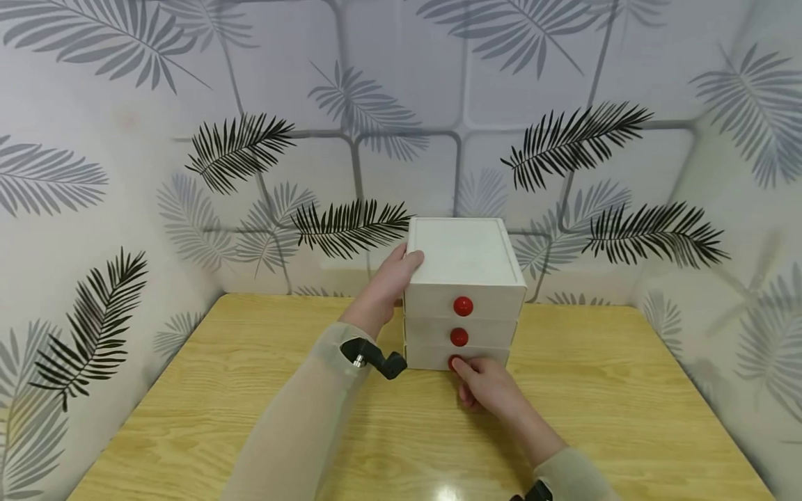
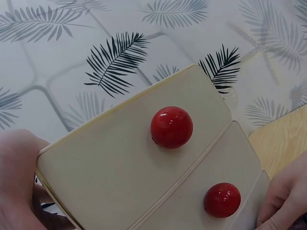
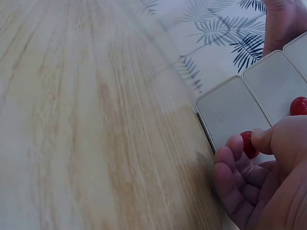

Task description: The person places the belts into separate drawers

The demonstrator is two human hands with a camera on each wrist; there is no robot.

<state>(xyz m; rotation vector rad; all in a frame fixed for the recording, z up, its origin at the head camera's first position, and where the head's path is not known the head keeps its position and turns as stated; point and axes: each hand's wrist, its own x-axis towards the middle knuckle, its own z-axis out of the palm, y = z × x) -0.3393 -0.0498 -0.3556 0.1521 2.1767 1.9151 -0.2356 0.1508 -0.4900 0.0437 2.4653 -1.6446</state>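
A white three-drawer box stands on the table, with a round red knob on each drawer. My left hand grips its left side, the thumb over the top edge and the fingers along the side wall, partly hidden. The top knob and the middle knob are untouched. Low at the front, my right hand pinches the bottom drawer's knob between thumb and index finger; the other fingers curl below it. All three drawer fronts sit nearly flush.
The wooden table stretches out on both sides of the box. Behind the box rises a wall covered in leaf-patterned paper. More leaf-patterned wall borders the table at left and right.
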